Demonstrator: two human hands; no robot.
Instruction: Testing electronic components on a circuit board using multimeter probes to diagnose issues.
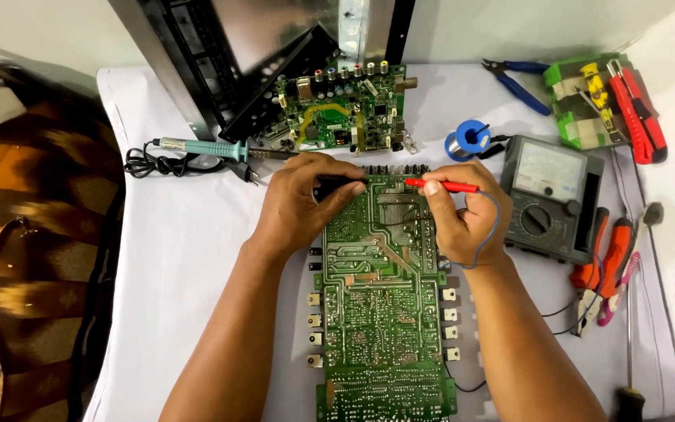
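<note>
A long green circuit board (pixel 380 312) lies solder side up on the white table, running from the middle toward the near edge. My left hand (pixel 298 205) holds a black test probe (pixel 343 186) with its tip on the board's upper left part. My right hand (pixel 466 215) grips a red test probe (pixel 441 185) that points left onto the board's top area. A thin lead loops from the red probe around my right hand. A grey analog multimeter (pixel 550 197) sits just right of my right hand.
A smaller green board with connectors (pixel 345 109) and a black metal chassis (pixel 228 62) lie at the back. A teal soldering iron (pixel 197 147) rests at the left, a solder spool (pixel 470 139) behind the meter. Pliers, cutters and screwdrivers (pixel 611 273) lie at the right, with a green tool holder (pixel 587 98).
</note>
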